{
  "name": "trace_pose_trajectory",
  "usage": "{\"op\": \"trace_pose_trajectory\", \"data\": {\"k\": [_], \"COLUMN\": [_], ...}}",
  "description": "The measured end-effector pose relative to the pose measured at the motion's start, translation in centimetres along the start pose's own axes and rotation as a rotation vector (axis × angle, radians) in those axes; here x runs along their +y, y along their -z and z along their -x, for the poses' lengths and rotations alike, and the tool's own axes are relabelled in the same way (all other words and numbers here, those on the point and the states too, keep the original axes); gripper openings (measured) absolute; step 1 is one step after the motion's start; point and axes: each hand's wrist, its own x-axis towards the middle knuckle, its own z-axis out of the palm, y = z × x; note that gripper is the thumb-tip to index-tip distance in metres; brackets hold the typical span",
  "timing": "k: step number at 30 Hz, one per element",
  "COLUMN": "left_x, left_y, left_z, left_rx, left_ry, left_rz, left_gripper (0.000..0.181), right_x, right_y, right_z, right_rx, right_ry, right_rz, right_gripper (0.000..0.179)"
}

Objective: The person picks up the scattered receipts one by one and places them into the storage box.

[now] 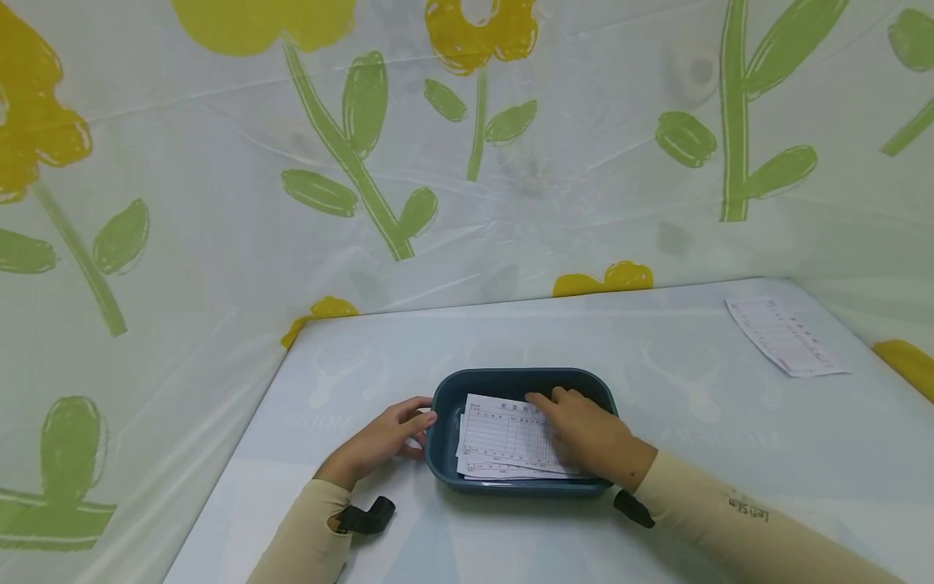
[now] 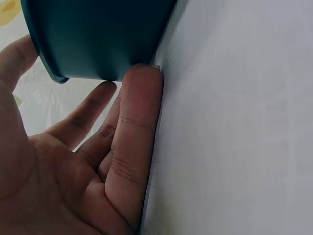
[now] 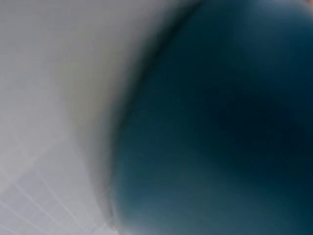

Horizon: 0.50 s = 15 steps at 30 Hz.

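Observation:
A dark teal oblong basin stands on the table, and printed paper slips lie stacked inside it. My left hand is at the basin's left end. In the left wrist view, its thumb touches the rim and its mostly straight fingers rest against the outer wall. My right hand reaches into the basin over the right part of the slips. One finger points left at their far edge. Its thumb and other fingertips are hidden, so a grip cannot be made out. Only blurred basin wall shows in the right wrist view.
One more printed slip lies at the table's far right. Behind the pale table hangs a white sheet with yellow flowers and green leaves. Each wrist wears a black strap.

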Motion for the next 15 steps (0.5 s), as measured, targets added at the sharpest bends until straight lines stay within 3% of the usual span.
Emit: {"op": "trace_pose_trajectory", "data": {"k": [9,15], "left_x": [-0.09,-0.12], "left_y": [0.04,-0.05], "left_z": [0.04,0.01], "left_rx": [0.002,0.0], "left_ry": [-0.005,-0.013], "left_rz": [0.006,0.005], "left_gripper": [0.064,0.063], "right_x": [-0.1,0.08], "right_y": [0.03,-0.51], "right_z": [0.3,0.43], "right_rx": [0.029,0.155], "right_ry": [0.051,0.086], "right_rz": [0.082,0.13], "right_gripper": [0.06,0.05]}}
